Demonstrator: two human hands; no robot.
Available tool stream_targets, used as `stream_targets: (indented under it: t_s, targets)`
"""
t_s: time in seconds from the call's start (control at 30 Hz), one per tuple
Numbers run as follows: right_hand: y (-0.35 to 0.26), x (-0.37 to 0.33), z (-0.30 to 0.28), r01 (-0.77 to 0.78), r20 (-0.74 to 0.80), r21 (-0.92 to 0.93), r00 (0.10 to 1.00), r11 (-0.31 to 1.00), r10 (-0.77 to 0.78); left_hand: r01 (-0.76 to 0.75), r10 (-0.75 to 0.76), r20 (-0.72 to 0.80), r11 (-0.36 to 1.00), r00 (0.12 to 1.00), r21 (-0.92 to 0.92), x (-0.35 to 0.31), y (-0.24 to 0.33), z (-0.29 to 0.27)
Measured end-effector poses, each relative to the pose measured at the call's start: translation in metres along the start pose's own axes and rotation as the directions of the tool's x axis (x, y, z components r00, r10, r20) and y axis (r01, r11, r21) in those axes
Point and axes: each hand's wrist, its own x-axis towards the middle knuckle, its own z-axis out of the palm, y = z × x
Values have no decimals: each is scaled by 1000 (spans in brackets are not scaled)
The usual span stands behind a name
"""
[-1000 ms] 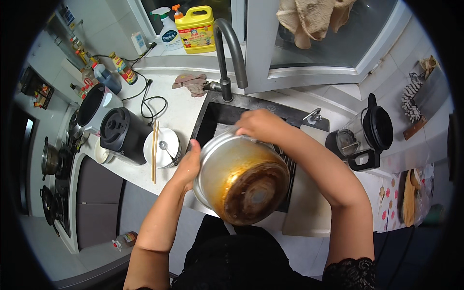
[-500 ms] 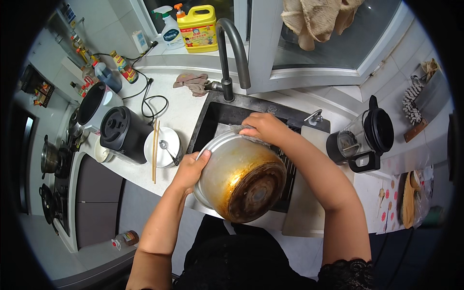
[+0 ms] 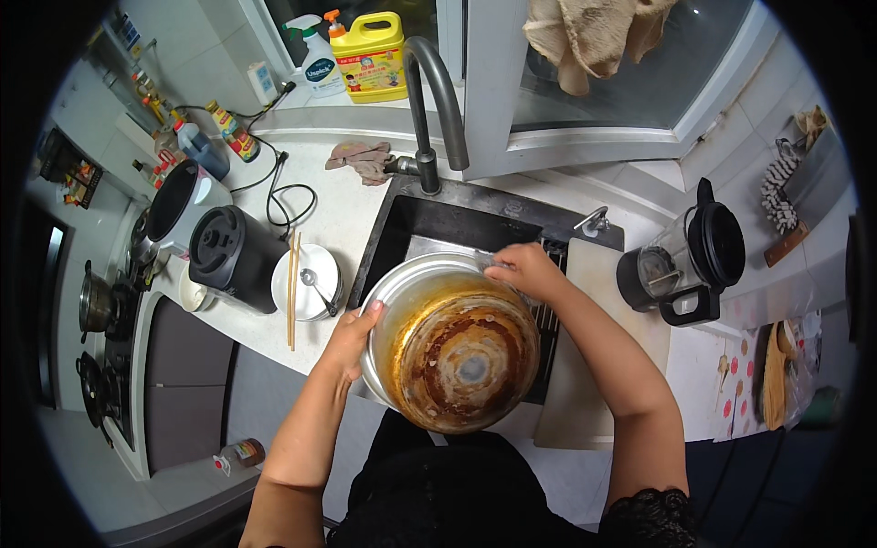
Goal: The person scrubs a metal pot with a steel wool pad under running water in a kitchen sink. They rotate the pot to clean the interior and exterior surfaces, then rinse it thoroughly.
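A large metal pot [image 3: 470, 365] is tipped over the front of the black sink [image 3: 402, 210], its round bottom turned up toward me. Brown and golden burnt stains cover that bottom and spread up the sides. My left hand [image 3: 352, 340] is closed on the pot's rim at the left, thumb on the outer wall. At the far right of the rim, my right hand [image 3: 528, 271] is closed on a greyish crumpled cloth, mostly hidden by the fingers, and presses it to the edge. The pot's inside faces away from me.
A grey faucet [image 3: 434, 110] rises behind the sink. To the left are a white bowl [image 3: 315, 260] with a spoon [image 3: 315, 288], chopsticks [image 3: 293, 292] and a black-lidded appliance [image 3: 224, 247]. A cutting board [image 3: 585, 365] and a blender jug [image 3: 681, 260] stand right.
The pot has tilted so its stained bottom faces me more fully. My right hand has moved right and down along the rim; my left hand keeps its hold.
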Motion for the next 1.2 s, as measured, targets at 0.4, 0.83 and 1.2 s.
stream_targets:
  t_s: [0.4, 0.83, 1.2]
  targets:
    - [-43, 63, -24, 266, 116, -167, 961, 949, -249, -11, 12, -10, 996, 1000, 85, 5, 14, 20]
    - [-72, 42, 2, 189, 97, 165, 974, 968, -207, -187, 206, -78, 962, 975, 198, 8, 9, 25]
    - [-89, 24, 12, 227, -74, -235, 965, 945, -251, -422, 518, -152, 807, 842, 413, 19, -20, 45]
